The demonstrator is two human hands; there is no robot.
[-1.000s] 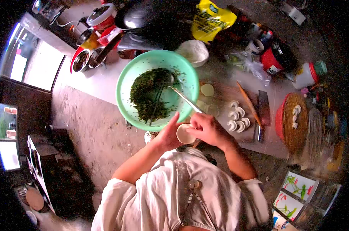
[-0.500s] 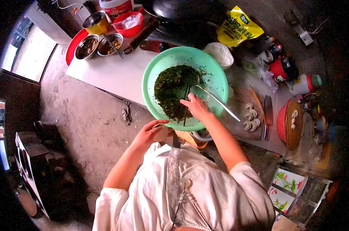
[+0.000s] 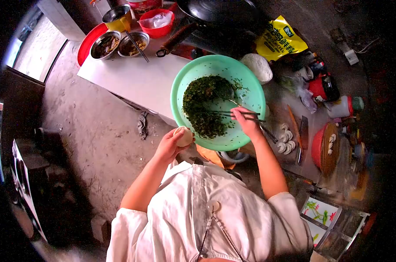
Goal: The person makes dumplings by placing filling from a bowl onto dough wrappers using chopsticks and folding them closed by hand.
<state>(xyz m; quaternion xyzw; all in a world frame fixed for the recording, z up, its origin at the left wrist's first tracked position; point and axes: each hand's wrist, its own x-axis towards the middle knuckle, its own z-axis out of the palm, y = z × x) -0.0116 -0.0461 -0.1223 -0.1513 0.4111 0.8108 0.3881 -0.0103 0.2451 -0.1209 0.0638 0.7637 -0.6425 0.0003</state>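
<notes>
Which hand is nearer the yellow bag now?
Right. The right hand, holding chopsticks over the green bowl, sits back and slightly left of the yellow bag; the left hand, with a wrapper, is farther back and farther left.

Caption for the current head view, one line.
Left hand holds a round dough wrapper, right hand holds chopsticks over chopped greens in a green bowl.

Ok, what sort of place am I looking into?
Probably a home kitchen: a mint-green plastic bowl of chopped dark-green mixture, white crescent-shaped dumplings and round metal bowls of brownish food suggest it.
</notes>
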